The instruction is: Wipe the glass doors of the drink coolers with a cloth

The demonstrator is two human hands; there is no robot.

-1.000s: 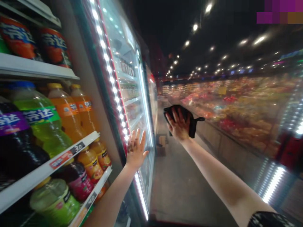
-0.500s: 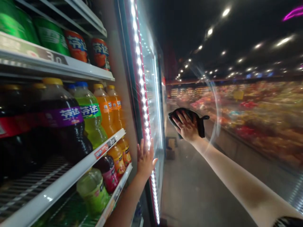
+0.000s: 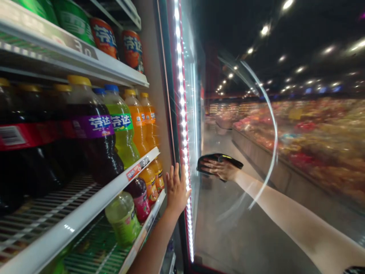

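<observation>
My left hand [image 3: 177, 190] has its fingers spread and rests at the fridge door's edge, beside the bright LED strip [image 3: 184, 148]. Under my right hand [image 3: 221, 169] is a folded black cloth [image 3: 212, 156], held flat against the glass door [image 3: 228, 232]. A small yellow mark shows on the cloth's upper edge. Curved whitish streaks run over the glass to the right of the cloth and cross in front of my right forearm.
Fridge shelves [image 3: 74, 224] on the left hold cola, purple, green and orange soda bottles [image 3: 121, 121], with cans [image 3: 104, 36] above. Smaller juice bottles [image 3: 124, 220] stand lower down. Through the glass appear a grey floor and a long blurred display of colourful goods [image 3: 308, 144].
My right hand has moved down with the black cloth, and its fingers now point left. The streaks on the glass look brighter and longer. My left hand stays at the door edge.
</observation>
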